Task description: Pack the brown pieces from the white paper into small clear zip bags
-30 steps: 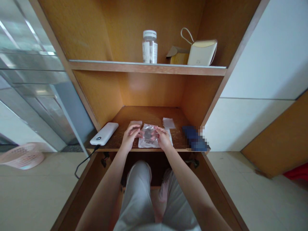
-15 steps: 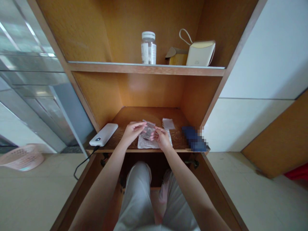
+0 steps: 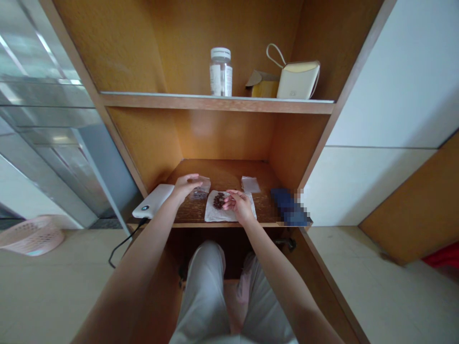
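Observation:
My left hand (image 3: 185, 188) is over the left part of the shelf, its thumb and fingers apart at the edge of a clear zip bag (image 3: 201, 188). Some small dark bits show near the bottom of that bag. A white tissue (image 3: 212, 214) lies flat at the shelf's front, bearing a small heap of dark brown beads or seeds (image 3: 218, 201); their exact kind is too small to tell. Above the tissue's right side is my right hand (image 3: 241, 206), fingers loosely curled and apart beside the heap, with nothing visible in them.
Behind the tissue lie flat clear zip bags (image 3: 250, 184). A white power bank (image 3: 153, 201) with a black cable sits at left, a blurred dark blue item (image 3: 289, 206) at right. On the upper shelf (image 3: 172, 101) stand a clear bottle (image 3: 221, 72), a yellow box (image 3: 264, 86) and a cream pouch (image 3: 298, 81).
The zip bag, held between both hands over the tissue before, has moved left with my left hand onto the shelf. The dark heap is now uncovered. My right hand has let go of the bag.

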{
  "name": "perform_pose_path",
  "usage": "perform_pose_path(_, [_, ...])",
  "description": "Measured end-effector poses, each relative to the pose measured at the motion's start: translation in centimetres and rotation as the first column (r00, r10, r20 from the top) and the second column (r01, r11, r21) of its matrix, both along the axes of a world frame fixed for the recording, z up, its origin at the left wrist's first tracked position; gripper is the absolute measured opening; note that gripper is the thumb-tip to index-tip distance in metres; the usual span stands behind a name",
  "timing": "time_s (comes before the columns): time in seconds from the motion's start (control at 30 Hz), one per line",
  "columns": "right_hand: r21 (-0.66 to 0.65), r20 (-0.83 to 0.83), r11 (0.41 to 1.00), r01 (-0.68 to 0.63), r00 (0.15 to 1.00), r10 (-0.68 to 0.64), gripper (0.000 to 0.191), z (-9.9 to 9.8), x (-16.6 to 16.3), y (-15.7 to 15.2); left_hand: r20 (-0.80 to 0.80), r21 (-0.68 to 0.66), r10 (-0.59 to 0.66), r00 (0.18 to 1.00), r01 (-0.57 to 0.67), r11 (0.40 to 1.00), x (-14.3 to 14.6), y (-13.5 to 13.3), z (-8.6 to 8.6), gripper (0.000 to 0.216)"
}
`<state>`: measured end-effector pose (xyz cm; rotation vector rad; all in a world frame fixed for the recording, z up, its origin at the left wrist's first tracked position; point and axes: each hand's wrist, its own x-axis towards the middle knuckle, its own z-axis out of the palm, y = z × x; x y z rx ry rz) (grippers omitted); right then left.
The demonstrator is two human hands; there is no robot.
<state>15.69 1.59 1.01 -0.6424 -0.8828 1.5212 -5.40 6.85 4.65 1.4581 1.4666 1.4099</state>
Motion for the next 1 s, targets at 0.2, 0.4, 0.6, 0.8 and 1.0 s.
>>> perform_pose_path(0.2, [0.003, 0.010, 1.000, 0.009, 1.000, -0.009, 0.017, 0.2, 0.0, -0.1, -0.032, -0.045, 0.034, 0.999, -0.036, 0.998, -0.5, 0.7, -1.3, 0.045])
perform_pose_path(0.4, [0.001, 0.025, 1.000, 0.011, 1.000, -0.011, 0.018, 0.3, 0.0, -0.2, -0.066, -0.034, 0.035, 0.997, -0.037, 0.999, -0.8, 0.7, -1.6, 0.039])
perform_pose_path(0.6, [-0.002, 0.017, 1.000, 0.005, 1.000, -0.005, 0.017, 0.4, 0.0, -0.2, -0.027, -0.049, 0.035, 0.999, -0.036, 0.998, -0.5, 0.5, -1.2, 0.038])
perform_pose_path(0.8, [0.000, 0.011, 1.000, 0.005, 1.000, -0.005, 0.017, 0.4, 0.0, -0.3, -0.041, -0.114, 0.044, 0.998, -0.048, 0.992, -0.5, 0.5, -1.2, 0.027])
perform_pose_path(1.0, [0.023, 0.014, 1.000, 0.016, 1.000, -0.017, 0.016, 0.2, 0.0, -0.2, -0.114, 0.048, 0.213, 0.970, -0.209, 0.977, -1.1, 1.8, -2.0, 0.021])
